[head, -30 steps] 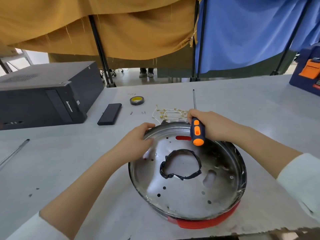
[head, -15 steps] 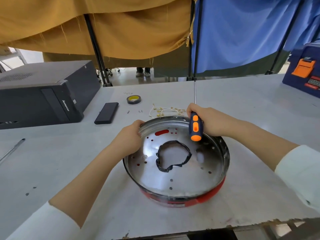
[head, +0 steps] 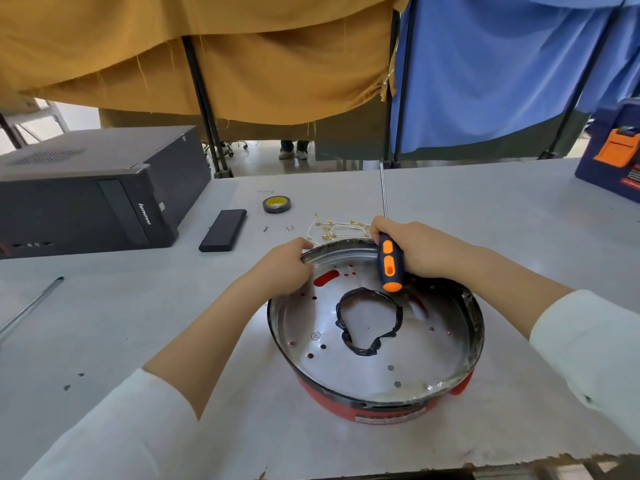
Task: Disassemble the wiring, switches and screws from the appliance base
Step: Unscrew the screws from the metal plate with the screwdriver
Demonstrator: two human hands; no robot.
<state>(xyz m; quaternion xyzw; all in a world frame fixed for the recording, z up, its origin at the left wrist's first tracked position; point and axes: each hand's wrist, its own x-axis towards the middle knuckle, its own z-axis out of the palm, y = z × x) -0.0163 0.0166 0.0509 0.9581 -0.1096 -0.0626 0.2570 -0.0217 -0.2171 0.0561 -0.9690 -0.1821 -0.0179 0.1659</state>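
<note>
The appliance base (head: 375,344) sat on the table (head: 502,220) near the front edge, a shallow round metal pan w/ a red plastic skirt below, tipped a bit so the near rim showed the red part. Inside looked mostly stripped: bare shiny floor w/ lots of empty holes, a red slot showing thru near the far-left wall, and a loop of black tape or gasket (head: 369,322) round the centre opening. No wires or switches visible in the pan; one small screw-like dot (head: 315,336) sat on the floor left of the loop, can't tell if it was a fastener still in. Left hand (head: 282,268) was closed on the far-left rim, fingers curled over the edge, steadying the base. Right hand (head: 415,251) was wrapped round the screwdriver (head: 389,265), orange/dark handle pointing down toward the pan, long shaft sticking up and away, so the tip wasn't on anything. Just beyond the rim lay a bundle of white wiring w/ brass terminals (head: 337,230), already out, and a few loose screws (head: 289,228) near it. Further out: tape roll (head: 276,204), black phone-like slab (head: 223,230), a PC case (head: 86,195) far left, a second long tool (head: 31,304) at the left edge. Judgement: job looked nearly done, prob only a last check/turn of the base left
</note>
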